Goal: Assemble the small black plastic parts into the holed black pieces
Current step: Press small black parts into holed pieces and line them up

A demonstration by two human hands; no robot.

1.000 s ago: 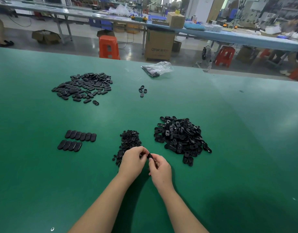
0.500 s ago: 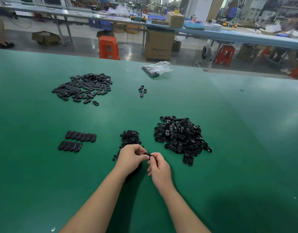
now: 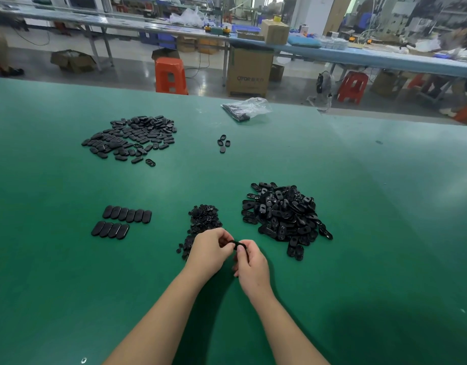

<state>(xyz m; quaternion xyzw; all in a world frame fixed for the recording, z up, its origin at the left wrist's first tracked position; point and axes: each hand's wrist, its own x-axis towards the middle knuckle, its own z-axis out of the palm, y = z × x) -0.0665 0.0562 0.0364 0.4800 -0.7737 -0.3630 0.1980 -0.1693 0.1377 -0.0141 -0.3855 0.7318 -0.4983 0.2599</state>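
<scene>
Head view: both hands (image 3: 228,252) still pinch black piece (image 3: 237,243); barely shifted.

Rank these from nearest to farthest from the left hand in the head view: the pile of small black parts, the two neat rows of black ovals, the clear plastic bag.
From the left hand:
1. Pile of small black parts, just beyond the knuckles.
2. Two neat rows of black ovals, off to the left.
3. Clear plastic bag, far ahead near the table's back edge.
</scene>
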